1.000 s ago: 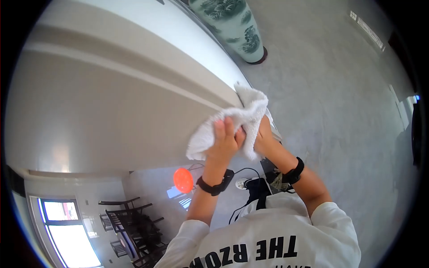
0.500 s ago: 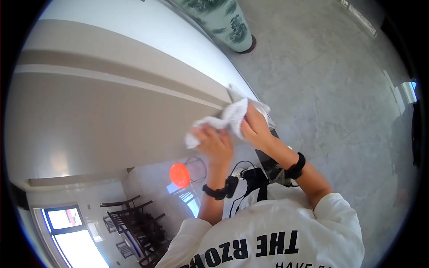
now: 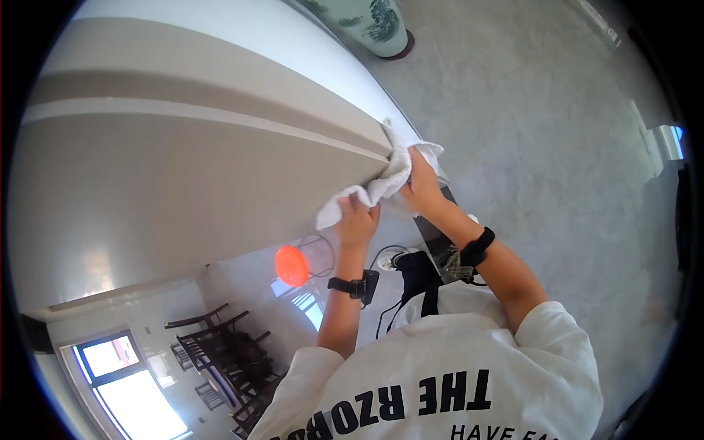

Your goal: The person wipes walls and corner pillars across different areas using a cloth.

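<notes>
A white cloth [image 3: 391, 176] is bunched and stretched between my two hands against the end edge of a smooth beige-grey panel [image 3: 198, 176]. My left hand [image 3: 357, 220] is closed on the cloth's lower left part, close to the panel's lower edge. Higher up and to the right, my right hand [image 3: 423, 183] grips the other part of the cloth, with some of its fingers hidden behind the fabric. Part of the cloth folds around the panel's edge, near the end of a pale groove.
An orange-red round object [image 3: 292, 266] stands on the floor below the panel. Dark wooden chairs [image 3: 224, 359] are at lower left, near a bright window [image 3: 132, 381]. A large green painted vase [image 3: 374, 26] stands at the top, on grey tile floor [image 3: 528, 147].
My left hand has shifted slightly up and to the right, and the cloth is drawn further around the panel's edge. The view has also shifted a little.
</notes>
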